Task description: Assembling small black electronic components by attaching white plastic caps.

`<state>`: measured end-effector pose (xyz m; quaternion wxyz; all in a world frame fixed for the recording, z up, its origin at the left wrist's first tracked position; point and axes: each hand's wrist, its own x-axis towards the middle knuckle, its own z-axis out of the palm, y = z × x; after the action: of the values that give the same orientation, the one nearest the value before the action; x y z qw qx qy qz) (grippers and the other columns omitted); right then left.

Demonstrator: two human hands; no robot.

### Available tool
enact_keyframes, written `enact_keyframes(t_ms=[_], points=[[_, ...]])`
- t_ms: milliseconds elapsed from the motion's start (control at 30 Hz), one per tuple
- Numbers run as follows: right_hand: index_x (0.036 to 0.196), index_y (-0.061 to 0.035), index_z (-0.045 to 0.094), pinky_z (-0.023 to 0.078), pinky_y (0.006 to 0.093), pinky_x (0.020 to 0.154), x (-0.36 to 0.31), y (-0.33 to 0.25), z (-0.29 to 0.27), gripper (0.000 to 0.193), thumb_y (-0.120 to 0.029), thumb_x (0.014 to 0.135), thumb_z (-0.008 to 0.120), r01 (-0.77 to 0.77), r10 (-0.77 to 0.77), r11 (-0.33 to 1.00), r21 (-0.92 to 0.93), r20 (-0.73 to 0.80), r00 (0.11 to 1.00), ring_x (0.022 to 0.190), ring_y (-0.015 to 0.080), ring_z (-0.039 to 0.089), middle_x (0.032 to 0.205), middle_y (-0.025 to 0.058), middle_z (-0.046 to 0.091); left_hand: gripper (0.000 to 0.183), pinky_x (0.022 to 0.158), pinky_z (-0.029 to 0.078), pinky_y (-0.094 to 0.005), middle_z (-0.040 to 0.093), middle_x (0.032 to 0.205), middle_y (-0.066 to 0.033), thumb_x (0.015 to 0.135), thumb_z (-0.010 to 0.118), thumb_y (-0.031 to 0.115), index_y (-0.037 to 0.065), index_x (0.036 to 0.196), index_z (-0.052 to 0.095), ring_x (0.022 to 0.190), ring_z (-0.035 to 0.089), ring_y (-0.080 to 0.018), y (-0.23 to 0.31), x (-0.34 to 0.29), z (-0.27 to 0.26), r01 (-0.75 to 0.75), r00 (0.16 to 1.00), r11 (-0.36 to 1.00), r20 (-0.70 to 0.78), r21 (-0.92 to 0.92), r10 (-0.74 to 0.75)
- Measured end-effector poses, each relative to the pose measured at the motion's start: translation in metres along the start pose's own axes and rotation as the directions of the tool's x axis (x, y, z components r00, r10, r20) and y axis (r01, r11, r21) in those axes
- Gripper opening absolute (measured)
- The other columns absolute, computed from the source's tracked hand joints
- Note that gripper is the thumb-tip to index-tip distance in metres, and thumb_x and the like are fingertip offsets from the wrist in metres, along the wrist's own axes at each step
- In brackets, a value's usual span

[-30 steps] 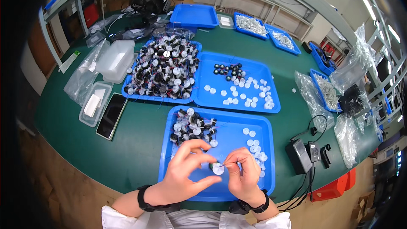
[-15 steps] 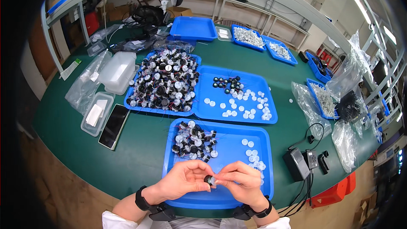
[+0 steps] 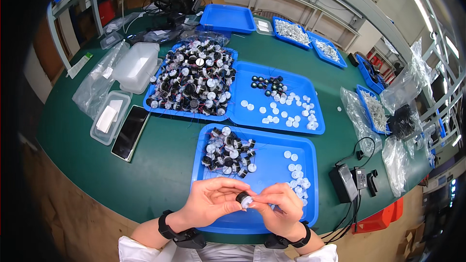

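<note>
Over the near blue tray (image 3: 233, 227), my left hand (image 3: 209, 204) holds a small black cylindrical motor (image 3: 242, 196) between thumb and fingers. A white plastic cap (image 3: 246, 203) sits at the motor's end, tilted toward me. My right hand (image 3: 280, 209) is closed in a pinch at the cap's edge; its fingertips partly hide the contact. Behind my left hand, in the same tray, lies a pile of black motors with white caps and thin wires (image 3: 227, 151). Loose round white caps (image 3: 297, 173) are scattered along the tray's right side.
A blue tray heaped with wired motors (image 3: 191, 80) stands behind, beside a blue tray with loose caps and bare dark motors (image 3: 276, 98). A phone (image 3: 130, 133) and clear plastic boxes (image 3: 109, 119) lie left. Black adapters with cables (image 3: 343, 183) and plastic bags (image 3: 395, 165) lie right.
The motor has turned in my fingers, so its white cap now shows more toward me. My right fingers have shifted slightly along the cap. The whole view has tilted a little.
</note>
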<state>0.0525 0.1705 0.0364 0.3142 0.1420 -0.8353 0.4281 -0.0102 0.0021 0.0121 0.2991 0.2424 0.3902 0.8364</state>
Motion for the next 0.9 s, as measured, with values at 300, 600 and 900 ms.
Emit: enact_keyframes(t_ms=[300,600,900], points=[[0.081,-0.0065,0.07,0.044,0.0266,0.057,0.003,0.01,-0.005,0.024,-0.005,0.058,0.078,-0.088,0.059,0.949,0.303,0.104,0.993,0.067,0.0168,0.057,0.075,0.0036,0.061,0.03,0.08,0.054,-0.0324,0.058,0.107,-0.022,0.075,0.064,-0.01,-0.011,0.104,0.056,0.096,0.06,-0.0239,-0.001,-0.003,-0.004,0.064,0.997,0.995,0.052,-0.082,-0.059],[0.082,-0.0082,0.07,0.03,0.029,0.058,0.008,-0.001,-0.022,0.026,-0.002,0.057,0.072,0.314,-0.281,0.931,-0.184,0.183,0.942,0.063,0.0112,0.05,0.079,-0.0036,0.062,0.03,0.079,0.055,-0.0312,0.06,0.107,-0.0194,0.075,0.063,-0.011,-0.008,0.104,0.059,0.093,0.062,-0.0224,-0.004,-0.002,-0.01,-0.005,0.996,0.984,0.086,0.18,-0.01],[0.085,-0.0056,0.068,0.032,0.0299,0.057,-0.003,-0.001,-0.011,0.029,0.001,0.057,0.073,0.322,-0.31,0.918,-0.232,0.087,0.947,0.064,0.0136,0.05,0.079,-0.0002,0.06,0.033,0.082,0.053,-0.0317,0.06,0.108,-0.0197,0.074,0.064,-0.012,-0.007,0.106,0.059,0.096,0.061,-0.0224,-0.008,-0.003,-0.006,0.013,0.995,0.998,0.095,-0.064,-0.006]])
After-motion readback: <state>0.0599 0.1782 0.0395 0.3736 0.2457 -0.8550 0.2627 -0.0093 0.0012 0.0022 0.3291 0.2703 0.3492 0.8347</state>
